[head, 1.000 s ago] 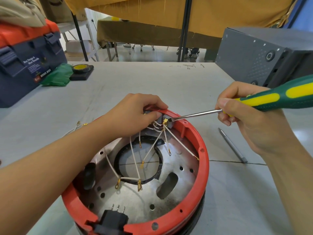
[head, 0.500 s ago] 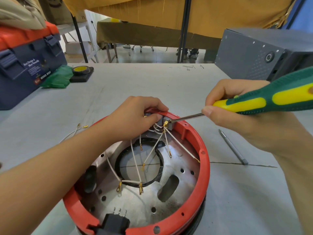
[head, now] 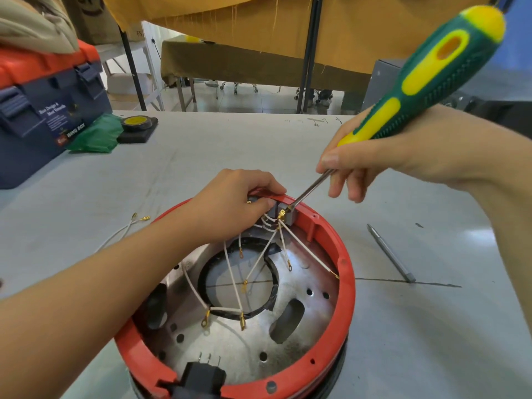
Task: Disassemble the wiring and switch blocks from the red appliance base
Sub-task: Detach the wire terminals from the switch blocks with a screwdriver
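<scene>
A pale grey desk (head: 201,156) fills my view, with mustard-yellow cloth (head: 259,30) hanging behind it and table legs on a tiled floor beyond. Directly beneath my hands sits the red appliance base (head: 344,286), a round red ring around a shiny metal plate (head: 302,335) with holes and a large central opening.

My left hand (head: 230,208) reaches in from the lower left and is closed, pinching the grey switch blocks (head: 285,216) at the far inner rim of the base. From just under its fingers, thin white wires (head: 230,272) with gold ring ends fan down toward me across the metal plate.

My right hand (head: 383,156) is up and to the right of the left, closed around a screwdriver (head: 426,73) with a green and yellow handle. The handle tilts up and away to the upper right; the steel shaft slants down and left, and its tip touches the gold terminal on the block just beside my left fingertips.

At the near rim, below both hands, a black plug connector (head: 201,378) with three metal pins sits in a gap in the red ring.

Left of my left forearm, a loose pair of white wires (head: 121,234) lies on the desk. Right of the base, below my right hand, lies a thin grey pen-like tool (head: 391,251). Far to the left stand a blue and orange toolbox (head: 43,105), a green cloth (head: 95,133) and a roll of tape (head: 135,122). Behind my right hand is a grey metal case (head: 383,76).
</scene>
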Motion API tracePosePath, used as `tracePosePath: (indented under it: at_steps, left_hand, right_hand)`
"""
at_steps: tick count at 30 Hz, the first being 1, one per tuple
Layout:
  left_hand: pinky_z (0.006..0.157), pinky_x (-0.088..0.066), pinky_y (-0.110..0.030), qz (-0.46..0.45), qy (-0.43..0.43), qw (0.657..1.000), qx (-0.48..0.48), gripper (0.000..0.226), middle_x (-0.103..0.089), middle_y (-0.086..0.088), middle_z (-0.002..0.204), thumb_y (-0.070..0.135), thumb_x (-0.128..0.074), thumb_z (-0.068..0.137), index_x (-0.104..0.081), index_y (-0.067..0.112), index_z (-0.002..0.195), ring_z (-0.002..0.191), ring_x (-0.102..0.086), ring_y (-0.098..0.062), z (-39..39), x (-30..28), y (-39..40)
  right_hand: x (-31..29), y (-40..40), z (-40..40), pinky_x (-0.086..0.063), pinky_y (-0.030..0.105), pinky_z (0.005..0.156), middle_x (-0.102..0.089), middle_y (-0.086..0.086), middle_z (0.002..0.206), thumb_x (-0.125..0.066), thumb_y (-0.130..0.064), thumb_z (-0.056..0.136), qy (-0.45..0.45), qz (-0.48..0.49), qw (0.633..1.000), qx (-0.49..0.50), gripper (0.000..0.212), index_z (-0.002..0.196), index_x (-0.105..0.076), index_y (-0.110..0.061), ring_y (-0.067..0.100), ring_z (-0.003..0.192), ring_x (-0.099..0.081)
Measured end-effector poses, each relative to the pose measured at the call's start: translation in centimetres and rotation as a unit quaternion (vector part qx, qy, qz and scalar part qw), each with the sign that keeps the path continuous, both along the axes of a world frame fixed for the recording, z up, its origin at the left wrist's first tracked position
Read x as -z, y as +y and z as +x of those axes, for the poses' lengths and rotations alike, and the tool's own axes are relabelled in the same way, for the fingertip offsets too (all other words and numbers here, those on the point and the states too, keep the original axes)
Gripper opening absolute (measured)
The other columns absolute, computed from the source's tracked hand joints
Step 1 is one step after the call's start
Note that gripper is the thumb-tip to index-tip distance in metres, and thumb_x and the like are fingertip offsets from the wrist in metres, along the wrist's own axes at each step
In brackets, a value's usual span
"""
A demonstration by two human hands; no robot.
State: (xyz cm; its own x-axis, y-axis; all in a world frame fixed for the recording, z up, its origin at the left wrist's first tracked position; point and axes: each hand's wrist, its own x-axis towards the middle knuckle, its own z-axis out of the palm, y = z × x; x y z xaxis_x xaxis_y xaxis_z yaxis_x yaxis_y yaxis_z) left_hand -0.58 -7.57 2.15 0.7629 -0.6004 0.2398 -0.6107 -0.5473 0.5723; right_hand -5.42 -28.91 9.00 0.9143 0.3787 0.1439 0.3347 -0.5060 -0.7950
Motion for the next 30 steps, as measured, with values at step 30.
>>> tracePosePath:
  at_steps: [30]
  left_hand:
    - [0.081, -0.036, 0.003, -0.002, -0.002, 1.0, 0.002, 0.025, -0.066, 0.016, 0.101, 0.01, -0.058, 0.089, -0.069, 0.023, 0.108, 0.093, -0.058, 0.005, 0.0, -0.2, 0.0]
  right_hand:
    - [6.5, -2.7, -0.1, -0.056, 0.031, 0.058, -0.07, 0.017, 0.067, -0.05, -0.017, 0.084, 0.067, 0.273, 0.959, 0.036, 0.03, 0.075, -0.076, -0.006, 0.028, 0.06, -0.068]
